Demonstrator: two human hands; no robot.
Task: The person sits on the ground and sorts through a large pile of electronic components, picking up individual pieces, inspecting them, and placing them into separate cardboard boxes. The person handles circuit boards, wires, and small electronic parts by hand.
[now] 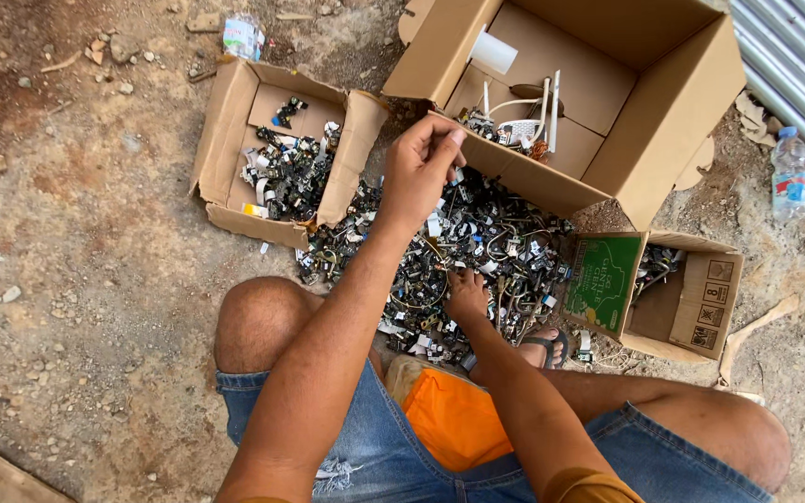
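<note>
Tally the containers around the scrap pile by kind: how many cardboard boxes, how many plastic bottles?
Cardboard boxes: 3, a shallow one left, a large one at top, a small one right
Plastic bottles: 2, one far right, one crushed at top left
Total: 5

Bare dirt ground [95,307] under daylight, as I see it from above.
Small stones and scraps dot the reddish-brown earth; a corrugated metal sheet [798,65] edges the upper right corner, a plastic bottle [791,177] lying beside it.
</note>
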